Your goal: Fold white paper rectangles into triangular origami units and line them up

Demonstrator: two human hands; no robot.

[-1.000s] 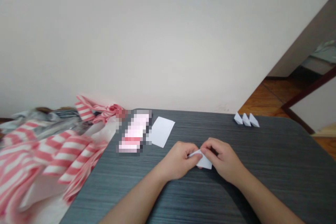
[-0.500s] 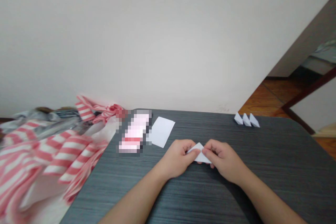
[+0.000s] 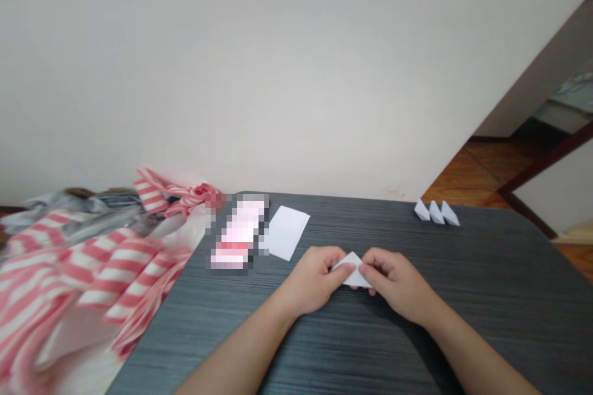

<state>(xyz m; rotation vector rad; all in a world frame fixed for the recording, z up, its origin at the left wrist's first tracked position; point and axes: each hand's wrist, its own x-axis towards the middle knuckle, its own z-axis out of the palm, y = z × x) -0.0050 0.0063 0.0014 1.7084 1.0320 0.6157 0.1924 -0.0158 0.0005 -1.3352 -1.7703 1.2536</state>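
Note:
A small piece of white paper folded to a triangle (image 3: 353, 264) is held just above the dark table (image 3: 324, 345), its point facing away from me. My left hand (image 3: 319, 278) pinches its left side, thumb on top and fingers curled beneath. On the right side, my right hand (image 3: 391, 278) grips it the same way, with the thumb on the front face. Both hands are closed on the paper, and their lower fingers are partly hidden under it. Flat sheets of white paper (image 3: 286, 233) lie beyond my left hand.
Three folded white paper pieces (image 3: 436, 212) stand in a row at the table's far right edge. A blurred-out phone-like object (image 3: 241, 231) lies left of the sheets. Red-and-white striped cloth (image 3: 115, 265) is heaped left of the table. A wall (image 3: 296, 74) rises behind.
My right fingers have shifted slightly on the folded paper. Otherwise the hands and paper hold nearly the same place.

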